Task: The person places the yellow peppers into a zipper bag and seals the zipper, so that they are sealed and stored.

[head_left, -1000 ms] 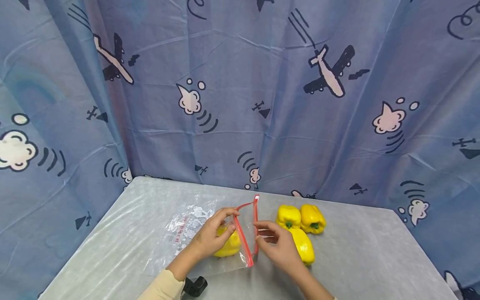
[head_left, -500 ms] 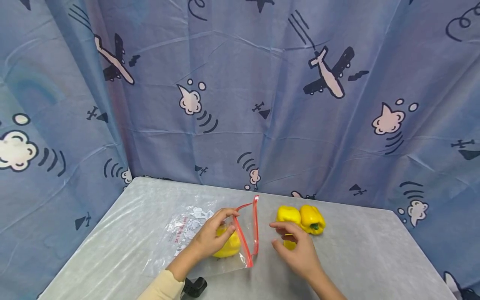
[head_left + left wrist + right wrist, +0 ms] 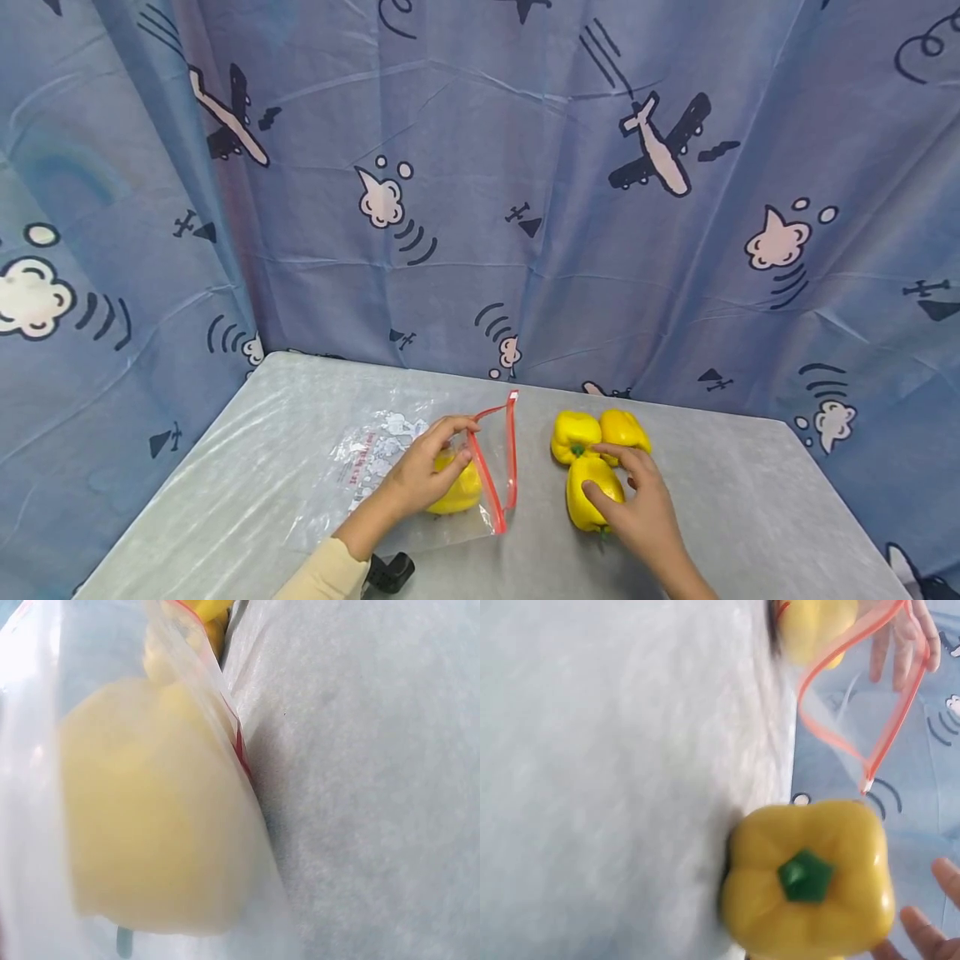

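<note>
My left hand (image 3: 420, 471) grips a clear zip-lock bag (image 3: 330, 496) near its red-edged mouth, which gapes to the right. Inside the bag lies a yellow bell pepper (image 3: 459, 493), partly hidden by that hand; in the left wrist view the pepper (image 3: 150, 817) looks hazy through the plastic. My right hand (image 3: 648, 508) is at the right side of another yellow bell pepper (image 3: 585, 500), thumb and fingers spread apart over it. The right wrist view shows this pepper (image 3: 847, 847) with its green stem towards the camera and fingertips close by.
Behind the front pepper, two more yellow bell peppers (image 3: 576, 432) sit side by side. A small black object (image 3: 390, 575) is by the left wrist. The pale grey table (image 3: 712, 500) ends at a blue curtain (image 3: 450, 125) with printed planes.
My right hand has left the bag's mouth and moved right to the front pepper, its fingers spread. The left hand and the bag have stayed in place.
</note>
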Available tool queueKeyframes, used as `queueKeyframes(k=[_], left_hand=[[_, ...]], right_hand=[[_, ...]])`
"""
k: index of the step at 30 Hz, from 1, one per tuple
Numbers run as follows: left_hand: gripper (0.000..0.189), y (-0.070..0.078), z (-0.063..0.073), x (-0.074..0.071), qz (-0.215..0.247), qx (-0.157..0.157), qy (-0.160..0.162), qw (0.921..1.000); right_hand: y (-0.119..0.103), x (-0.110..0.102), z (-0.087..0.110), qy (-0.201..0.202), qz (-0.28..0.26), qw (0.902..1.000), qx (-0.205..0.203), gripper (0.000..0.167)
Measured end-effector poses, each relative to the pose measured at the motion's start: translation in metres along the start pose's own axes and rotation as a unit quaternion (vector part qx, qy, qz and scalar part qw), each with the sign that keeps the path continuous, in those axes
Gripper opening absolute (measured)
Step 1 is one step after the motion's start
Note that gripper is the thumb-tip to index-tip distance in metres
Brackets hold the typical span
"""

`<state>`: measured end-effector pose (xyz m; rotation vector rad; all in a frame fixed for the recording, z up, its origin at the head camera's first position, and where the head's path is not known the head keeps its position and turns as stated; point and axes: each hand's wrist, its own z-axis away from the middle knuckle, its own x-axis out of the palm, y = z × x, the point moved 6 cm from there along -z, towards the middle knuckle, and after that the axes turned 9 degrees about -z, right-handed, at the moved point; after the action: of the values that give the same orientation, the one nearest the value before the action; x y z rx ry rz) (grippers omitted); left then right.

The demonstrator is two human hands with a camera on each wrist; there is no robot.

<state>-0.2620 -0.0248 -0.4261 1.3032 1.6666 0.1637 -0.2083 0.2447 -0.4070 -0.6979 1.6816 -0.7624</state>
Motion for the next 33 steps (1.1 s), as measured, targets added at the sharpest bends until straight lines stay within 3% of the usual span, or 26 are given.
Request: queueKeyframes(k=[9,16,25,33], left_hand=[[0.029,0.0,-0.001,0.0,0.0,0.002,-0.001,1.0],[0.029,0.001,0.0,0.0,-0.004,0.004,0.0,1.0],[0.029,0.002,0.0,0.002,-0.005,0.001,-0.001,1.0],[0.028,0.0,0.0,0.002,-0.003,-0.005,-0.005,1.0]], right_hand=[[0.021,0.004,0.001,-0.051,0.033,0.9952,0.077,0.082],[0.035,0.013,0.002,-0.066,0.032,0.9914,0.108,0.095],[0.041,0.014,0.004,-0.055,0.046,0.9894,0.126,0.1],[0.046,0.013,0.002,-0.05,0.05,0.9873,0.142,0.092]])
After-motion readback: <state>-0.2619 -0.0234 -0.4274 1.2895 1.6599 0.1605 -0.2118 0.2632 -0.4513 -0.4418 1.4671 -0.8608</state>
